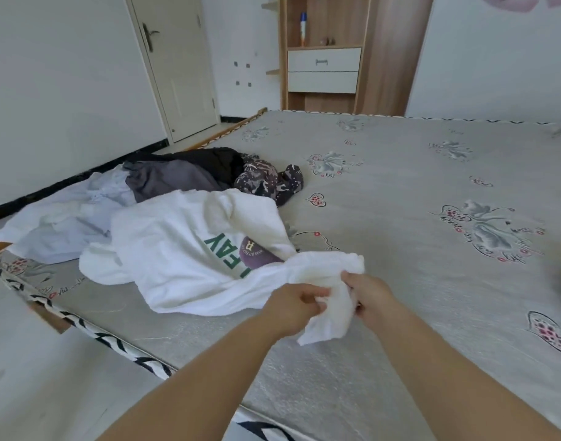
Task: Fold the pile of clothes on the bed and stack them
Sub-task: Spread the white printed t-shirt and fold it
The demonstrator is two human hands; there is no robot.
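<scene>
A white sweatshirt (164, 249) with green letters and a purple badge lies crumpled on the grey flowered mattress (416, 192). Its near end is bunched up above the mattress between my hands. My left hand (291, 305) pinches the cloth from the left and my right hand (369, 296) grips it from the right. Behind it lies the pile: a pale blue garment (59, 218), a grey one (171, 183), a black one (202, 160) and a dark patterned one (266, 179).
The mattress's left edge (91, 332) has a black and white border, with floor beyond it. A white door (177, 65) and a wooden shelf unit with drawers (323, 68) stand at the far wall. The mattress stretches bare to the right.
</scene>
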